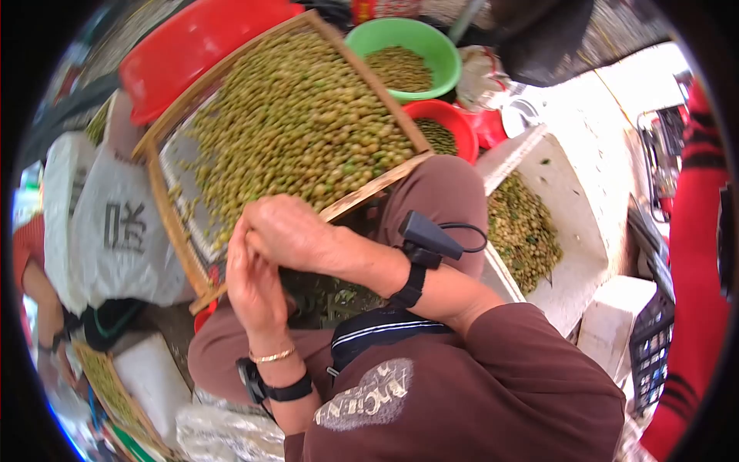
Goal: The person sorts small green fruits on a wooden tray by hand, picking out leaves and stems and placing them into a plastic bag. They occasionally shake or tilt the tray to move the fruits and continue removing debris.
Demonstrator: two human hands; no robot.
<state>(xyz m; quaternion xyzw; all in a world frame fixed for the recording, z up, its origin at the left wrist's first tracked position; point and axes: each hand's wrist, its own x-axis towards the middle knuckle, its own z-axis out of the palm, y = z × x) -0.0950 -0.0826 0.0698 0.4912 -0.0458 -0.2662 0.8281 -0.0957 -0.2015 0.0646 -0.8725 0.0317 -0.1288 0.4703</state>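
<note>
My left hand [255,296] and my right hand [289,233] are pressed together over the near edge of a wooden-framed sieve tray [171,199]. The fingers of my right hand curl down against those of my left; whatever is between them is hidden. Small round green-yellow fruits or beans [300,108] cover most of the tray, with bare mesh showing along its left side. The tray rests tilted by my knees. Each wrist carries a black strap with a device, and a bracelet circles my left wrist.
Behind the tray are a green basin [445,61], a smaller red basin [467,135] and a large red tub [177,54]. A white foam box [573,192] holding more produce stands right, near a black crate [654,346]. White sacks [127,223] and another person's arm [42,296] are left.
</note>
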